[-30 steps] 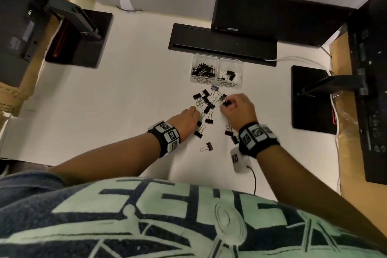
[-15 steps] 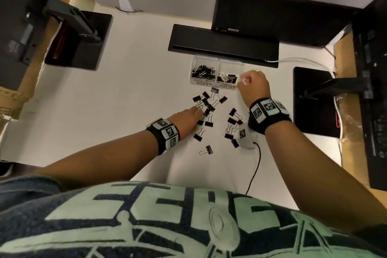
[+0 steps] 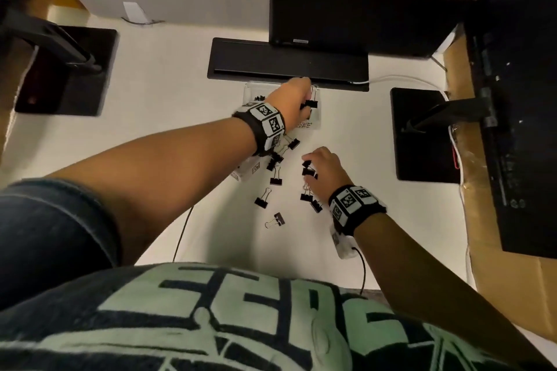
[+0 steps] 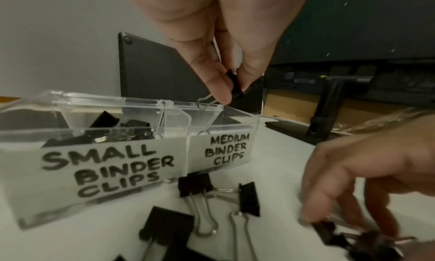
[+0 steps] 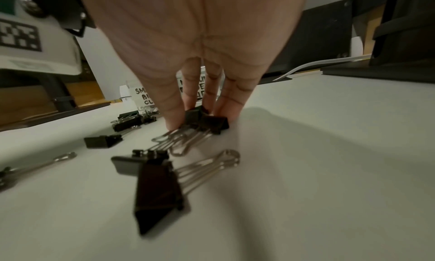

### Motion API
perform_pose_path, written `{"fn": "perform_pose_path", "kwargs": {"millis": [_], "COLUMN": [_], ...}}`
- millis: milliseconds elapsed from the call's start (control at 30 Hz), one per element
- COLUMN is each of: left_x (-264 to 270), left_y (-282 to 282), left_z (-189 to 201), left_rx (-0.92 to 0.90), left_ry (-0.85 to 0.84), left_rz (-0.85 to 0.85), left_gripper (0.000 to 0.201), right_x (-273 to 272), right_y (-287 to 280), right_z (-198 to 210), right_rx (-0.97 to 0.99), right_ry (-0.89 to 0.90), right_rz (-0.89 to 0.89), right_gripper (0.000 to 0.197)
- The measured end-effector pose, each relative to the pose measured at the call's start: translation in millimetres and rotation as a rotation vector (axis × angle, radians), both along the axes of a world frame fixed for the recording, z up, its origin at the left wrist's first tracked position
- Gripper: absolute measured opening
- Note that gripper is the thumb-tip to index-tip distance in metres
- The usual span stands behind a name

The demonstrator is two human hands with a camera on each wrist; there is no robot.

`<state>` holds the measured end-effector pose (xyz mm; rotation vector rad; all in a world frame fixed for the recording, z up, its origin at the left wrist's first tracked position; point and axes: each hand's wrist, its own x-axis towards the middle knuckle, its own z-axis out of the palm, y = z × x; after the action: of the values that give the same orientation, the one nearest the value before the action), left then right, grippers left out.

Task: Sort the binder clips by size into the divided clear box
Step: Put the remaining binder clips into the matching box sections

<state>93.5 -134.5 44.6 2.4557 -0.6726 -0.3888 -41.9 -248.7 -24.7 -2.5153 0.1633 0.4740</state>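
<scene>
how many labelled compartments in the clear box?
2: SMALL compartment, holding clips, on the left wrist view's left; MEDIUM compartment beside it, under the left hand. None seems hidden.

Black binder clips (image 3: 275,181) loose on white desk before labelled clear box (image 4: 98,153).

Divided clear box (image 3: 250,90) stood on the counter (image 3: 168,105), just before a flat device (image 3: 286,63) at the rear; small-clip compartment (image 4: 94,123) left, medium-clip compartment (image 4: 226,121) right. Loose binder clips (image 3: 275,179) lay scattered on the counter before the box. Left hand (image 3: 294,99) was above the medium compartment, right hand (image 3: 325,169) on the clips nearer the person.
</scene>
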Motion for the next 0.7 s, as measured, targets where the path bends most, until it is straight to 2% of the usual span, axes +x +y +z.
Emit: {"fn": "perform_pose_path", "kwargs": {"millis": [200, 267, 467, 567, 700], "left_x": [14.6, 13.7, -12.6, -34.1, -57.0], "left_y": [-8.2, -5.8, 16.3, 38.2, 61.2], "left_z": [-20.0, -23.9, -31.7, -44.8, -65.1], "left_rx": [0.148, 0.146, 0.072, 0.085, 0.265], "left_ry": [-0.012, -0.018, -0.125, -0.062, 0.075], "left_rz": [-0.047, -0.064, -0.154, -0.208, -0.163], "left_gripper": [0.021, 0.023, 0.024, 0.022, 0.038], "right_x": [5.5, 7.4, 10.4, 11.6, 12.4], "right_y": [-1.9, -2.6, -2.4, 0.3, 5.0], "right_z": [-0.8, -1.4, -3.0, -2.7, -2.6], "right_rx": [0.045, 0.054, 0.04, 0.011, 0.053], "right_ry": [0.007, 0.021, -0.009, -0.019, -0.012], "right_rz": [-0.035, -0.028, -0.027, 0.007, -0.03], "right_gripper": [0.037, 0.036, 0.018, 0.008, 0.007]}}
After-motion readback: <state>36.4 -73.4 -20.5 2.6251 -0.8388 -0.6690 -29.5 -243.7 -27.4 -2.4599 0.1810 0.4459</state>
